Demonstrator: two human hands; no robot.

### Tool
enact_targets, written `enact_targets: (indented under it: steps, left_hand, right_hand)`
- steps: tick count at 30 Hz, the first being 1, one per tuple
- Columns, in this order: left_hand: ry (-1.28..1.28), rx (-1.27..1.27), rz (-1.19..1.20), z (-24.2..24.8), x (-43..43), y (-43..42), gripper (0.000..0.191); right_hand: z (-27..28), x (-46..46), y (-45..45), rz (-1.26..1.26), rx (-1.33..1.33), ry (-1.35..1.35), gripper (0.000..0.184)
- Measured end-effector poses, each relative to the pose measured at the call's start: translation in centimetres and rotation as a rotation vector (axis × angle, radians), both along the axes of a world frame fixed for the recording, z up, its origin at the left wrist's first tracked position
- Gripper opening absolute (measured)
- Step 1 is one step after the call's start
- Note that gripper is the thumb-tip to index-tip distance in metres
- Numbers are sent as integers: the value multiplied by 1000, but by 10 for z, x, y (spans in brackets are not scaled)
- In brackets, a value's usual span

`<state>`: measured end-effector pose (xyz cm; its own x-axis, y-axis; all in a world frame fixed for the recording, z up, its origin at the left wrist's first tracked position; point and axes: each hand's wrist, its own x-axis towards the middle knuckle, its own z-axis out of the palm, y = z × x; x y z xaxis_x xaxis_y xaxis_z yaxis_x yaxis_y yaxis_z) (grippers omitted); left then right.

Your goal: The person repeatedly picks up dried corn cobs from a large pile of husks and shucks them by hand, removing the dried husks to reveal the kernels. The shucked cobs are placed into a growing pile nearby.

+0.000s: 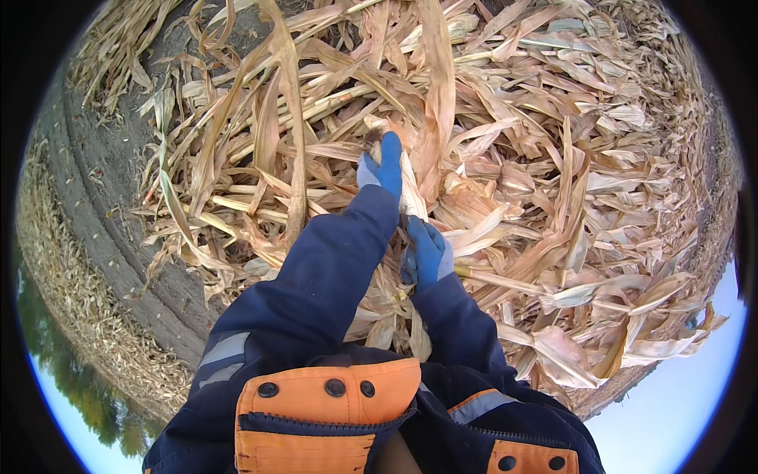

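In the head view, my left hand (382, 166), in a blue and light grey work glove, is closed around the upper end of a corn ear in its pale dry husk (413, 192), near its dark silk. Lower and to the right, my right hand (427, 252), gloved alike, has its fingers curled at the ear's lower end. What lies inside its fingers is partly hidden. Under and around both hands lie dry corn stalks and leaves (503, 195). A long, broad dry leaf (437, 89) rises just beyond the ear.
A deep heap of dry corn stalks (622, 195) spreads ahead and to the right. Bare grey soil with wheel-like ruts (112, 237) runs along the left, with more stalk litter (71, 284) beyond it. Trees (71, 367) stand at the lower left edge.
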<state>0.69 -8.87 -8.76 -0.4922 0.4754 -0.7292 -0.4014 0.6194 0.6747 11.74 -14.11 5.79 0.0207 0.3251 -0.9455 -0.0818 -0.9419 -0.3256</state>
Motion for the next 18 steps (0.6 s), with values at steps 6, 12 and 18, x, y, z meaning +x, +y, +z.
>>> enact_targets:
  steps: [6, 12, 18]
  left_hand:
    - [-64, 193, -237, 50, 50, 10, 63]
    - [-14, 377, -592, 84, 73, -4, 43]
    - [-162, 152, -372, 99, 64, -29, 35]
  right_hand:
    - [29, 31, -12, -579, 168, 5, 49]
    - [15, 64, 75, 99, 613, -434, 52]
    - [-74, 77, 86, 196, 544, -698, 46]
